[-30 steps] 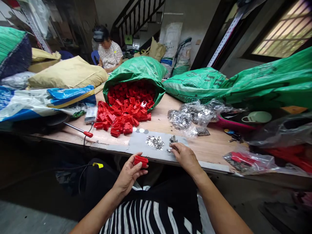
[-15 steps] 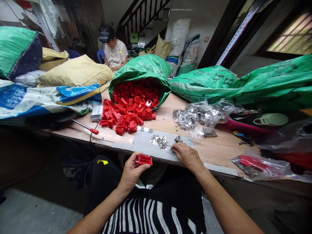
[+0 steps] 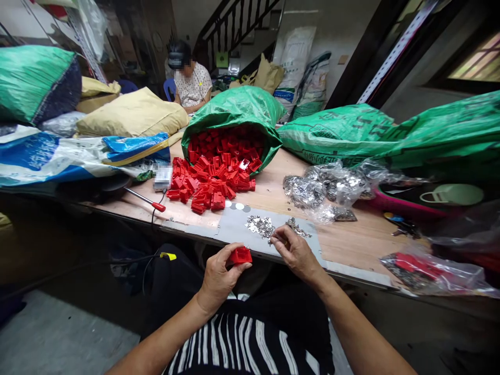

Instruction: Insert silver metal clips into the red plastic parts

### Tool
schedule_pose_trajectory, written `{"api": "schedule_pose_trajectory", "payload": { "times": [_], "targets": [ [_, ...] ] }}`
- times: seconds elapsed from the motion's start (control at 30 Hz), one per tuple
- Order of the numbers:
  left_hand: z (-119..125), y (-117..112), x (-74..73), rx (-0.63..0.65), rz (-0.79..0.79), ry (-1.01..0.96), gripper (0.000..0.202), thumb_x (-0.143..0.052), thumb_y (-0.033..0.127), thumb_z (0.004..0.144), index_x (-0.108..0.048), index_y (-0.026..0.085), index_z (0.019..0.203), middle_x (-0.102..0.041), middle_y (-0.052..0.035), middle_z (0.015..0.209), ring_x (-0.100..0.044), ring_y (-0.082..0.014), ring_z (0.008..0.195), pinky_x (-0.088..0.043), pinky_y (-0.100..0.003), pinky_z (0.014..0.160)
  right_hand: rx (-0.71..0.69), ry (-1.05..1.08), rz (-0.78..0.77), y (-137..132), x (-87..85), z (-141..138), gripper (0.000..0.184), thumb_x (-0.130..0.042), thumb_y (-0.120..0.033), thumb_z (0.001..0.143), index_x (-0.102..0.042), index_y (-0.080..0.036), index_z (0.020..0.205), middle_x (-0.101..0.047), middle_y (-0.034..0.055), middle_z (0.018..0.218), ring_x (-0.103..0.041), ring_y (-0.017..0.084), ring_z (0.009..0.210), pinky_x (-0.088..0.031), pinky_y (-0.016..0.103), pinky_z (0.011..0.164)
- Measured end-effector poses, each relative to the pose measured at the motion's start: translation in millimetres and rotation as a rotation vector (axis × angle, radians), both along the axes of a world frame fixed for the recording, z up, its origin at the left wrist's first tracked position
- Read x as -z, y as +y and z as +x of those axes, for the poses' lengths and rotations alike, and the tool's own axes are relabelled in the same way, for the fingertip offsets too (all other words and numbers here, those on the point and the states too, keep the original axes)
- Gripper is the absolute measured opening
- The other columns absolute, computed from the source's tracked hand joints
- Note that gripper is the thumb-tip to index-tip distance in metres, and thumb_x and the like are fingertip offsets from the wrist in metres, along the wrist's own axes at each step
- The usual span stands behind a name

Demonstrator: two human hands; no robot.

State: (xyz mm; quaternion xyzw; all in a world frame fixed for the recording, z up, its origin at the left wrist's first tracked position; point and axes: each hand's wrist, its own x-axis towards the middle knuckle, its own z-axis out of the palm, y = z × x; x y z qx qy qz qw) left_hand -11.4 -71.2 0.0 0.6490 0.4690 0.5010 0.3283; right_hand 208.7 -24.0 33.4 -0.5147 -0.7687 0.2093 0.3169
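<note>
A small red plastic housing (image 3: 241, 255) is pinched between the thumb and fingers of my left hand (image 3: 222, 273), just off the table's front edge. My right hand (image 3: 294, 254) hovers at the front of a grey mat (image 3: 230, 229), fingers pressed together; what lies between the fingertips is too small to make out. Beside those fingertips lies a pile of small shiny metal pieces (image 3: 260, 226). A second pile of metal parts (image 3: 297, 227) is spread behind my right hand, partly hidden by it.
A green sack (image 3: 238, 107) spills red housings (image 3: 207, 182) onto the table. Clear bags of metal parts (image 3: 328, 185) lie to the right, near a pink tray (image 3: 410, 205). A red-tipped lever (image 3: 146, 200) juts out at left. A person (image 3: 191, 83) sits across the table.
My right hand has moved from the right-hand metal pile toward the mat's front edge, nearer my left hand. The red housing has tilted in my left hand. The view has shifted slightly.
</note>
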Motion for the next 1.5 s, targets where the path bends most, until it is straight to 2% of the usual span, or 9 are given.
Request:
{"api": "schedule_pose_trajectory", "payload": {
  "times": [0.13, 0.27, 0.43, 0.67, 0.87, 1.07, 1.2, 1.4, 1.5],
  "targets": [
    [3, -1, -1.6, -0.006, 0.061, 0.041, 0.04, -0.071, 0.027, 0.078, -0.061, 0.02, 0.117, -0.071, -0.0073, 0.108, -0.07, -0.0197, 0.093, -0.058, -0.029, 0.084, -0.047, 0.103, 0.036, -19, -5.4, -30, 0.006, -0.049, -0.026, 0.091, -0.05, -0.022, 0.087, -0.055, -0.0015, 0.07, -0.051, 0.013, 0.061, -0.042, 0.024, 0.06],
    [4, -2, -3.7, -0.012, 0.098, 0.058, 0.038, -0.071, 0.025, 0.078, -0.061, 0.02, 0.115, -0.072, -0.0068, 0.106, -0.07, -0.0192, 0.092, -0.057, -0.03, 0.085, -0.031, 0.128, 0.124, -28, 4.2, -46, 0.001, -0.051, -0.022, 0.09, -0.052, -0.021, 0.091, -0.058, 0.0008, 0.076, -0.055, 0.014, 0.066, -0.043, 0.024, 0.062],
    [5, -3, -4.4, -0.021, 0.113, 0.043, 0.036, -0.07, 0.024, 0.079, -0.061, 0.02, 0.113, -0.072, -0.0062, 0.105, -0.07, -0.0183, 0.091, -0.058, -0.029, 0.084, -0.043, 0.149, 0.203, -32, 15.5, -50, 0.004, -0.05, -0.018, 0.091, -0.051, -0.022, 0.092, -0.057, 0.0025, 0.082, -0.055, 0.014, 0.07, -0.045, 0.025, 0.065],
    [5, -4, -3.1, -0.041, 0.211, 0.073, 0.037, -0.07, 0.022, 0.079, -0.061, 0.021, 0.114, -0.072, -0.0062, 0.105, -0.07, -0.0182, 0.093, -0.058, -0.029, 0.084, -0.051, 0.144, 0.195, -38, 11.9, -45, 0.008, -0.051, -0.014, 0.089, -0.05, -0.022, 0.089, -0.056, 0.0012, 0.081, -0.054, 0.013, 0.067, -0.045, 0.023, 0.061],
    [3, -4, -6.0, 0.015, 0.312, 0.163, 0.036, -0.063, 0.012, 0.082, -0.059, 0.021, 0.117, -0.071, -0.0071, 0.108, -0.068, -0.0179, 0.099, -0.056, -0.029, 0.088, -0.066, 0.107, 0.219, -41, 12.9, -46, 0.012, -0.051, -0.01, 0.086, -0.052, -0.022, 0.09, -0.057, 0.0021, 0.081, -0.057, 0.014, 0.07, -0.047, 0.024, 0.063],
    [2, -3, -4.6, 0.029, 0.357, 0.178, 0.039, -0.059, 0.007, 0.082, -0.059, 0.02, 0.118, -0.071, -0.0077, 0.109, -0.067, -0.018, 0.101, -0.055, -0.029, 0.091, -0.027, 0.075, 0.129, -46, 8.5, -50, 0.008, -0.054, -0.013, 0.086, -0.054, -0.021, 0.085, -0.059, 0.0005, 0.074, -0.058, 0.014, 0.065, -0.045, 0.025, 0.062],
    [3, -5, -2.9, 0.026, 0.326, 0.157, 0.038, -0.057, 0.006, 0.082, -0.06, 0.022, 0.116, -0.071, -0.006, 0.11, -0.068, -0.0183, 0.102, -0.055, -0.03, 0.092, -0.013, 0.068, 0.089, -49, 5.1, -52, 0.007, -0.053, -0.018, 0.088, -0.056, -0.022, 0.082, -0.06, 0.0011, 0.073, -0.058, 0.015, 0.065, -0.045, 0.026, 0.062],
    [4, -7, -2.0, -0.032, 0.199, 0.069, 0.032, -0.067, 0.017, 0.08, -0.063, 0.023, 0.112, -0.073, -0.0054, 0.108, -0.069, -0.0204, 0.099, -0.057, -0.034, 0.089, -0.073, 0.132, 0.031, -48, 1.2, -51, 0.013, -0.049, -0.023, 0.092, -0.062, -0.022, 0.088, -0.065, 0.0048, 0.08, -0.061, 0.018, 0.072, -0.048, 0.03, 0.067],
    [4, -6, -3.4, -0.072, 0.193, 0.069, 0.031, -0.07, 0.022, 0.078, -0.064, 0.023, 0.108, -0.074, -0.0043, 0.103, -0.07, -0.0219, 0.097, -0.054, -0.04, 0.095, -0.084, 0.242, -0.064, -46, 0.1, -47, 0.016, -0.05, -0.027, 0.092, -0.065, -0.021, 0.094, -0.068, 0.006, 0.09, -0.063, 0.019, 0.082, -0.05, 0.03, 0.075]
  ]
}}
